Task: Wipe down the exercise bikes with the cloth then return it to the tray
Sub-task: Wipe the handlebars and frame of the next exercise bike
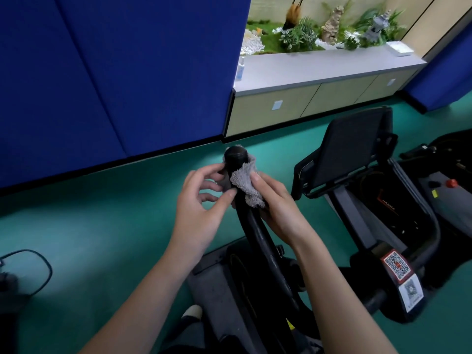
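A grey fluffy cloth point(245, 182) is wrapped around the upper end of a black handlebar point(258, 233) of the exercise bike, just below its rounded black tip point(235, 155). My right hand point(274, 208) grips the bar from the right with the cloth under its fingers and thumb. My left hand point(201, 200) is at the left of the bar, fingers curled loosely, fingertips touching the bar and the cloth's edge. The bike's black console point(350, 149) stands to the right. A white tray point(399, 49) lies on the far counter.
A blue padded partition point(115, 72) stands close on the left. A low cabinet with a white counter point(319, 70) and plants is behind, with a small bottle point(240, 67) at its left end. Green floor point(102, 213) spreads to the left, with a cable point(38, 272).
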Motion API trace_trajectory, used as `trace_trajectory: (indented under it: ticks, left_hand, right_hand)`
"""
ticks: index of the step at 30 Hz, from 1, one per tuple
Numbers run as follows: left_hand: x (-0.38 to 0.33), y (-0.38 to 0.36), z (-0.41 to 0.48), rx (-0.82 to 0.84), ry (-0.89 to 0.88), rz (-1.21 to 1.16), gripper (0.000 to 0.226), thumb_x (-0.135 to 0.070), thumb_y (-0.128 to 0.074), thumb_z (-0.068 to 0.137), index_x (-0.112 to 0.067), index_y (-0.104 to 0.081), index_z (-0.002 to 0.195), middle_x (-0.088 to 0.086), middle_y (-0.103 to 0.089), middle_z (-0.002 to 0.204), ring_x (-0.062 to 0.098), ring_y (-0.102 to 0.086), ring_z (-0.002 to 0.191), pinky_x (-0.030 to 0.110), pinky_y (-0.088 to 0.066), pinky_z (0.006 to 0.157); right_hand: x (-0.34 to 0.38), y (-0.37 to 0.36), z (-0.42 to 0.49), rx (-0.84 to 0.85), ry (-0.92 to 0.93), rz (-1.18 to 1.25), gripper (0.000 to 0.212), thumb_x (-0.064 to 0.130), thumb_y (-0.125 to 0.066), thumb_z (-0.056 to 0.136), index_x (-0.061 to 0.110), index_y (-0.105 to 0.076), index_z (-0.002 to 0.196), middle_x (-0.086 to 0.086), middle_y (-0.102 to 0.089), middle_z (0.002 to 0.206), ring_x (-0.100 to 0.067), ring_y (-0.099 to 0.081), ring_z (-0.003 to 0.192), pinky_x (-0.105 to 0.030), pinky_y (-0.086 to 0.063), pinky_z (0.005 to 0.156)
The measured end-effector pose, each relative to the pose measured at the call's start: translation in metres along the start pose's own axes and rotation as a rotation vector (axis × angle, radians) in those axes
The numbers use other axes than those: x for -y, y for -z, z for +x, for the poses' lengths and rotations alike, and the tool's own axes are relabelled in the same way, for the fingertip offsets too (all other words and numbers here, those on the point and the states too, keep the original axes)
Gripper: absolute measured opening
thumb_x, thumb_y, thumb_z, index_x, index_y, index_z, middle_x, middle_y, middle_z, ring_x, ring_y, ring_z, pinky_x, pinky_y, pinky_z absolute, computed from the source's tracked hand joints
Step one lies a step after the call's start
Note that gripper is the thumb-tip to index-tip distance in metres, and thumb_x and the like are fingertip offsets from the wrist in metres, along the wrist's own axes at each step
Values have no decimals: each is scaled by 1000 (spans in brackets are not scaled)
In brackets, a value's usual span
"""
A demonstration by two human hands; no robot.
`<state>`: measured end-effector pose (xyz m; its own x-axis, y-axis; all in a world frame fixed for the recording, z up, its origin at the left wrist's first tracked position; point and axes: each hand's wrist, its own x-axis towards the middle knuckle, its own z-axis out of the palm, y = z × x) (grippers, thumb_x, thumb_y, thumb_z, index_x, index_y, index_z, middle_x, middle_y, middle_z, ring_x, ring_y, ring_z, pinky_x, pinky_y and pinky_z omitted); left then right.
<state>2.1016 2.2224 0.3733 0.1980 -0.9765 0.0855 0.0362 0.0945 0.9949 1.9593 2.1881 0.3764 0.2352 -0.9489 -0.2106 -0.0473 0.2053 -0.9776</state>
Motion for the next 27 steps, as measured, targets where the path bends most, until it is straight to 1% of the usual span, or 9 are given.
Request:
trace_trajectory:
  ticks: [5,8,11,17,19,21,23,25,27]
  left_hand:
    - [-6,-4,6,11,-3,57,46,0,-68,81,-31,-55,112,-6,-60,104,12,-59,88,19,-48,74]
    - [-8,-8,7,15,1,69,46,-2,-68,82,-21,-53,120,-7,-60,106,7,-59,87,19,-49,74]
    - [-8,-9,7,12,10,60,47,-2,-69,82,-22,-51,121,-11,-58,104,1,-57,84,18,-51,74]
    - [-5,-8,7,43,27,39,48,-8,-69,83,-23,-49,124,-9,-59,107,-3,-58,86,14,-50,73]
    - [-4,-9,8,64,43,29,49,-10,-70,83,-26,-47,123,-9,-59,105,-6,-57,84,10,-47,70]
    - [-4,-10,9,73,58,33,49,-9,-70,83,-25,-48,123,-7,-59,104,-8,-57,81,9,-46,69]
    - [-4,-10,10,70,56,45,49,-8,-69,83,-23,-48,124,-7,-59,102,-10,-57,77,8,-46,67]
    - [-4,-10,10,71,48,57,48,-7,-69,83,-20,-49,125,-9,-59,100,-12,-56,76,7,-46,66]
    - [-5,-10,9,74,42,62,49,-8,-69,83,-17,-50,127,-11,-58,99,-13,-56,75,6,-45,66]
  right_hand:
    - [-5,4,-15,-5,-25,-71,36,40,-52,92,13,-67,110,-15,-69,110,-34,-62,109,-56,-42,103]
    - [-8,7,-30,-18,-6,-218,28,38,-52,95,17,-66,108,4,-72,94,-12,-66,89,-31,-50,83]
    - [-8,8,-48,-92,25,-454,18,38,-56,94,24,-65,92,21,-62,66,6,-53,63,-13,-38,62]
    - [-11,8,-90,-268,14,-765,37,36,-55,93,19,-44,61,11,-46,51,-5,-41,51,-16,-31,50]
    - [-9,6,-94,-385,91,-806,32,35,-52,94,18,-48,68,10,-44,59,-6,-41,56,-16,-30,53]
    - [-4,-2,-91,-492,185,-834,20,34,-51,94,18,-62,91,5,-54,79,-3,-48,71,-13,-36,65]
    - [0,-11,-82,-497,214,-874,30,37,-52,93,16,-63,111,0,-56,102,-10,-54,89,-20,-40,79]
    - [-2,-21,-74,-457,200,-924,36,42,-49,93,15,-62,112,-2,-50,110,-20,-54,95,-31,-44,82]
    - [-6,-28,-69,-477,204,-955,35,43,-47,95,14,-61,109,-1,-45,108,-22,-54,90,-31,-43,75]
